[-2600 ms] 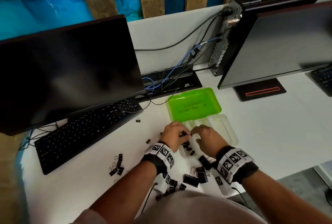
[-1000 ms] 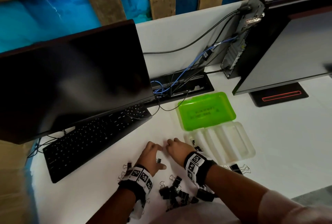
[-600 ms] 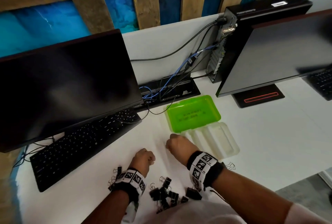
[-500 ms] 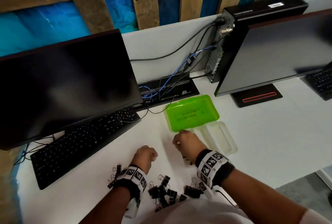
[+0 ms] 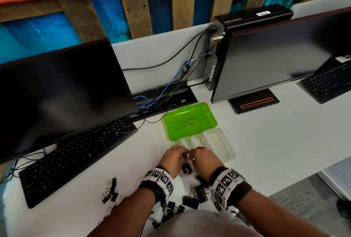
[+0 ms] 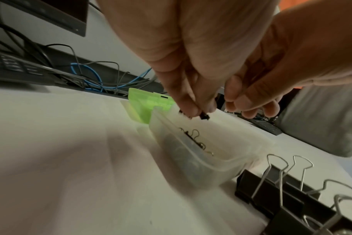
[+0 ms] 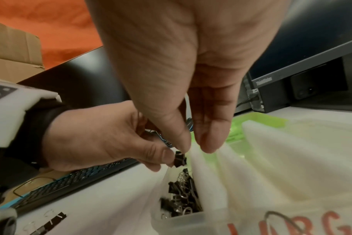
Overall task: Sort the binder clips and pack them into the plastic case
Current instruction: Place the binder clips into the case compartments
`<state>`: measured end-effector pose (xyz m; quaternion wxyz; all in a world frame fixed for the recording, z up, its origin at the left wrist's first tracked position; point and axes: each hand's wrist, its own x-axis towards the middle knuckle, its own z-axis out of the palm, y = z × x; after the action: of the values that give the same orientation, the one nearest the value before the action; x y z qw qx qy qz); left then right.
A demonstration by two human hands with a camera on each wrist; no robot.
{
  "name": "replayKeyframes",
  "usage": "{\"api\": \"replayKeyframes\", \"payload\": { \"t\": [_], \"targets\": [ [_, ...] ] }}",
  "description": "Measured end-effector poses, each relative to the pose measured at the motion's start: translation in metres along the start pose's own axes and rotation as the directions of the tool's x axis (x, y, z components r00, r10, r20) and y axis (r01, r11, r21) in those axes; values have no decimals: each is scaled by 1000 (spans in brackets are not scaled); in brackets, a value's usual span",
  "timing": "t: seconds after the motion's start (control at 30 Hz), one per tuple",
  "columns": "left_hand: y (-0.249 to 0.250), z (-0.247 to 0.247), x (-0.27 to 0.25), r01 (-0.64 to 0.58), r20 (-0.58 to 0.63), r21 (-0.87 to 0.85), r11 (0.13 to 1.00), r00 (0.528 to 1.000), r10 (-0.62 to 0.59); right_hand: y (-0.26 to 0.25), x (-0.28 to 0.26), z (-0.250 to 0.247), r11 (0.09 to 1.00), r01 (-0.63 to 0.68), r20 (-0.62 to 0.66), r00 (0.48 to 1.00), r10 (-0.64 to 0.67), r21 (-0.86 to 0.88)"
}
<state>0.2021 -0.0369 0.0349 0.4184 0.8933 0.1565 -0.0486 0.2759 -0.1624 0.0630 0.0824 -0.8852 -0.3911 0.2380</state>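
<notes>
- Vs 0.5 s ago: left hand [image 5: 171,160] has come up and rightwards from the tabletop [image 5: 266,141]; both hands now meet, nearly touching, over the near-left corner of the plastic case [image 5: 224,147]. Earlier they sat apart, left one fisted near the loose clips.
- Right hand [image 5: 202,158] has barely shifted, still at the case's near-left end.
- Left hand: thumb and fingertips pinch a small black binder clip [image 7: 179,159], held just above the case's leftmost slot.
- Right hand: fingers point down, tips close together right beside that clip; can't tell if they grip it or anything else.
- Small clip's orientation: too small/blurred to call; its wire handles aren't discernible.
- Case lies open; green lid [image 5: 189,122] folded back on the far side of the hands, clear tray nearer. Tray's long axis runs left-right from the hands; its slots run near-to-far.
- Leftmost slot, directly under the hands, holds a heap of small clips [image 7: 181,195], jumbled, wire loops pointing every way.
- Large clips [image 6: 287,195] sit on the tabletop just wrist-side of the hands, beside the tray's near wall, wire handles angled up.
- More loose clips [image 5: 110,192] lie left of the left wrist, well apart from the case.
</notes>
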Motion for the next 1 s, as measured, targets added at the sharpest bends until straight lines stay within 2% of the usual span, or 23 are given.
{"api": "replayKeyframes", "payload": {
  "t": [0.1, 0.17, 0.23, 0.33, 0.43, 0.57, 0.77, 1.0],
  "targets": [
    [-4, 6, 2, 14, 17, 70, 997, 1000, -15, 7, -7, 2, 999, -43, 48, 998, 44, -20],
    [-7, 6, 2, 36, -19, 90, 995, 999, -35, 7, -10, 4, 998, -59, 71, 996, 60, -10],
    [-10, 5, 3, 105, -40, 66, 992, 994, -102, 4, -12, 7, 997, -73, 94, 993, 74, -4],
    [-13, 6, 3, 215, 16, 46, 975, 976, -216, 0, -11, 10, 997, -63, 126, 990, 67, -39],
    [-14, 10, 3, 234, 55, 92, 968, 969, -239, -2, -8, 10, 998, -37, 140, 989, 45, -58],
    [-16, 14, 1, 232, 59, 117, 966, 969, -240, -6, -2, 9, 997, -35, 166, 985, 45, -64],
    [-16, 14, -1, 176, 5, 120, 977, 984, -178, -11, 1, 9, 996, -48, 179, 982, 59, -70],
    [-17, 12, -1, 127, 27, 163, 978, 991, -134, -10, 4, 12, 993, -12, 166, 986, 32, -122]
  ]
}}
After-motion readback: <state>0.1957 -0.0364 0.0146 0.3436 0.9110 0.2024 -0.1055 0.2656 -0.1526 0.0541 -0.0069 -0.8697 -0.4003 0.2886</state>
